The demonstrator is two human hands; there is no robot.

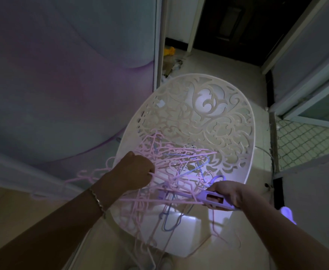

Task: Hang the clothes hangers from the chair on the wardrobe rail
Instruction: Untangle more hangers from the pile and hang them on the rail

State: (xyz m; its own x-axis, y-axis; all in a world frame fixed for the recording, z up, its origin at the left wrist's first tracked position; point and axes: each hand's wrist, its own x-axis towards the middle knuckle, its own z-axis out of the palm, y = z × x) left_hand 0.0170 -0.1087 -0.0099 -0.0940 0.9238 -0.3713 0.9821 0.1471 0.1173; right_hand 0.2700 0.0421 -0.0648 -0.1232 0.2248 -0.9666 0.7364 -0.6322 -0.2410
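Observation:
A white plastic chair point(202, 114) with an ornate cut-out back stands in front of me. On its seat lies a tangled heap of thin pink hangers point(171, 170) with a few blue hangers point(198, 168) mixed in. My left hand point(134, 172) grips pink hangers at the left side of the heap. My right hand point(228, 193) holds a broad lilac plastic hanger point(214, 198) at the heap's right side. More pink hangers stick out left of the chair. No wardrobe rail is in view.
A sliding wardrobe door point(62, 75) with a lilac pattern fills the left. Clutter, including something yellow point(169, 51), lies on the tiled floor beyond the chair. A dark doorway point(237, 26) is ahead. Door panels stand at the right.

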